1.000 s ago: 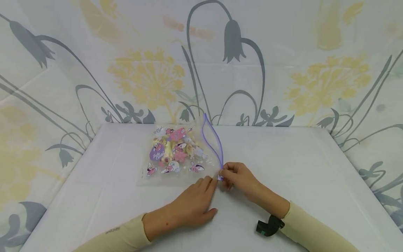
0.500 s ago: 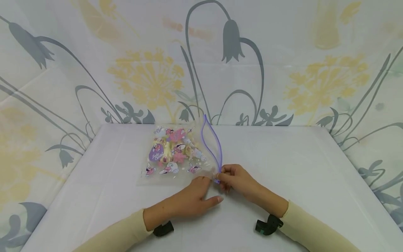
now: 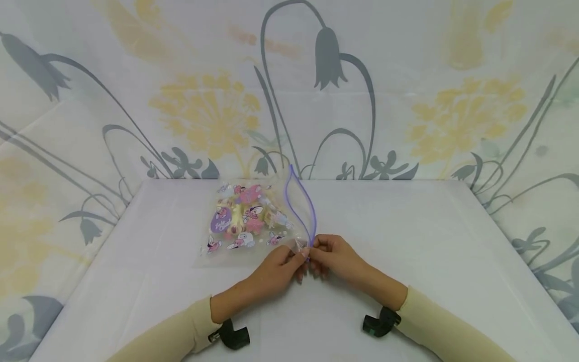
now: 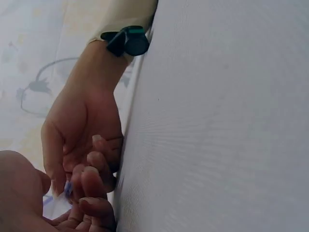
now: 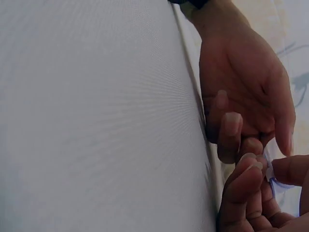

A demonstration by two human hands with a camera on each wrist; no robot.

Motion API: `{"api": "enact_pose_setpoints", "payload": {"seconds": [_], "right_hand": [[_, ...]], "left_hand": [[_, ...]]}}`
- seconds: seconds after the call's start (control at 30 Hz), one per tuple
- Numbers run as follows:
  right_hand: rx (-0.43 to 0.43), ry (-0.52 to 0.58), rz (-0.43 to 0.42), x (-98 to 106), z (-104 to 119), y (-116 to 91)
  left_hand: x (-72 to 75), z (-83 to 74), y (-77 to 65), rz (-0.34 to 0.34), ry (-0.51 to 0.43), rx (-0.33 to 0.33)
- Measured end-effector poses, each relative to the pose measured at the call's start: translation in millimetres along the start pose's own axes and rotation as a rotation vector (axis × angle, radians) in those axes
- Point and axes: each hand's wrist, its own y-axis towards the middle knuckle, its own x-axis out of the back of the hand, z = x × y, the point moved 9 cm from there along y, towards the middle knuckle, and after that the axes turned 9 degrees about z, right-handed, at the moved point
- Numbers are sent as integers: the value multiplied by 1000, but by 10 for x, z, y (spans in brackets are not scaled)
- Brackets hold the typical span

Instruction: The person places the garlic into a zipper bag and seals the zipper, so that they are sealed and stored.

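Observation:
A clear zip-lock bag printed with pink and purple cartoon figures lies flat on the table, left of centre. Pale yellow pieces show through it; their kind is unclear. Its purple zip edge gapes apart in the middle and comes together at the near corner. There my right hand pinches the zip between thumb and fingers. My left hand touches it, thumb and curled fingers holding the bag's same corner. In the right wrist view, the purple strip shows between the right thumb and fingertips.
The white table ends at a back wall of flower-patterned cloth, which also hangs at both sides. Black camera mounts sit on the left wrist and right wrist.
My left hand has gone from lying flat beside the bag's corner to gripping it, its thumb moving up to the zip. My right hand keeps its pinch. The view has shifted slightly.

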Motion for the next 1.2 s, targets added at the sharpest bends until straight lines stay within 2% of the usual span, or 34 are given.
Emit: {"api": "enact_pose_setpoints", "payload": {"seconds": [0.17, 0.3, 0.47, 0.6, 0.7, 0.87, 1.2], "right_hand": [[-2, 44, -29, 43, -23, 25], [-12, 91, -29, 73, -58, 56], [0, 98, 41, 51, -63, 95], [21, 71, 121, 4, -60, 107], [30, 60, 147, -25, -56, 101], [15, 65, 87, -44, -41, 70], [3, 130, -93, 31, -22, 19]], "left_hand": [[20, -12, 127, 8, -102, -18], [75, -23, 202, -11, -72, -33], [111, 17, 221, -25, -116, -49], [122, 91, 193, -38, -167, -31], [118, 123, 165, -44, -209, -20], [90, 146, 139, -57, -283, 14], [49, 181, 150, -69, -346, 73]]}}
